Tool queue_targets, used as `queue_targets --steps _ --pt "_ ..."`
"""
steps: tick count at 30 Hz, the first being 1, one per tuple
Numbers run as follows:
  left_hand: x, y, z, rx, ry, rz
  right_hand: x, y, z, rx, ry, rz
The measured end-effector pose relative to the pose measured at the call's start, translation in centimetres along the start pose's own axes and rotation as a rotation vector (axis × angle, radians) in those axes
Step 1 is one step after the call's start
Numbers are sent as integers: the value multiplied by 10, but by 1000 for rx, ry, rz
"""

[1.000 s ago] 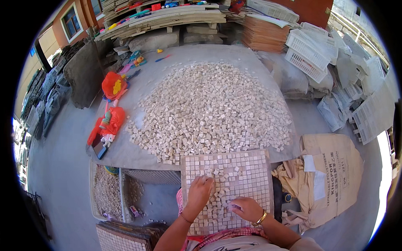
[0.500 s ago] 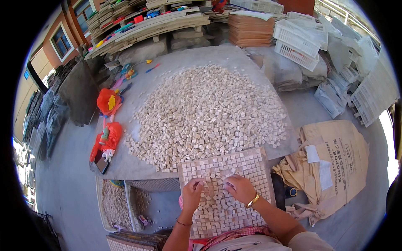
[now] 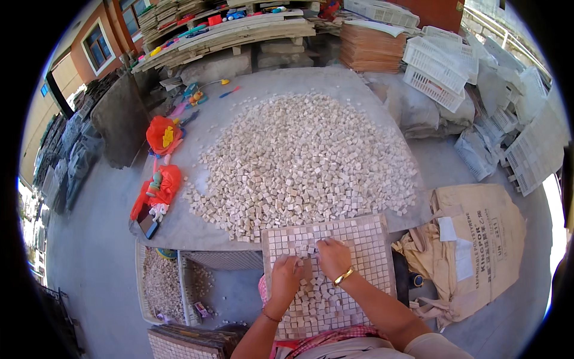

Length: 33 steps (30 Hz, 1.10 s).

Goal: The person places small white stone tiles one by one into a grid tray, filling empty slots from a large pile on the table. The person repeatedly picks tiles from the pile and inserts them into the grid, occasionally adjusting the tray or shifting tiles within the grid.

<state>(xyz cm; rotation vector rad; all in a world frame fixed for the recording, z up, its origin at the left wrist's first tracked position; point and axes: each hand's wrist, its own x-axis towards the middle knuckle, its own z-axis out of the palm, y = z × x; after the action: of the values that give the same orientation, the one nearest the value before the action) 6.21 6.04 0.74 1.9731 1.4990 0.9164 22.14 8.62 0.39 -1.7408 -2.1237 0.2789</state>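
A square grid tray point(image 3: 365, 239) lies tilted against my lap, most of its cells filled with small pale stone cubes. Loose stone cubes point(image 3: 317, 299) are heaped over its middle and lower part. My left hand point(image 3: 287, 278) is closed over the tray's left half, fingertips pinched at what looks like a pale cube. Beside it, my right hand point(image 3: 335, 260), with a gold bangle at the wrist, has its fingers bent down onto the upper middle of the grid. Whatever is under its fingertips is hidden. A brown patch of the tray shows between the hands.
A broad pile of stone cubes point(image 3: 311, 161) covers the grey tabletop point(image 3: 239, 84) ahead. Red plastic bags point(image 3: 164, 182) and a phone point(image 3: 148, 227) lie along its left edge. White crates point(image 3: 158, 281) stand lower left; a tan sack point(image 3: 478, 239) lies at the right.
My right hand has moved up and slightly left on the tray, toward its upper rows. My left hand stays near the same place. The whole view has shifted slightly.
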Motion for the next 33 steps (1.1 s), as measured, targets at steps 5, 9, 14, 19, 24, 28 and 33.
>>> queue_targets --steps 5,9,14,19,24,28,33 --pt "2 -4 8 26 35 48 4 -8 -3 -106 -85 84" --pt "2 -10 5 29 -4 -5 2 -7 1 -22 12 109" --pt "5 -13 -14 -992 -41 -596 2 15 -20 559 -191 211" --pt "21 1 -21 -1282 -9 -651 -14 44 -61 1807 -515 369" --pt "34 4 -7 -249 -192 -231 -50 48 -64 1937 -642 430" --pt "40 -2 5 31 -115 33 -93 53 -44 1900 -719 451" --pt "45 -1 4 155 -116 147 -116 59 -37 1808 -736 443"
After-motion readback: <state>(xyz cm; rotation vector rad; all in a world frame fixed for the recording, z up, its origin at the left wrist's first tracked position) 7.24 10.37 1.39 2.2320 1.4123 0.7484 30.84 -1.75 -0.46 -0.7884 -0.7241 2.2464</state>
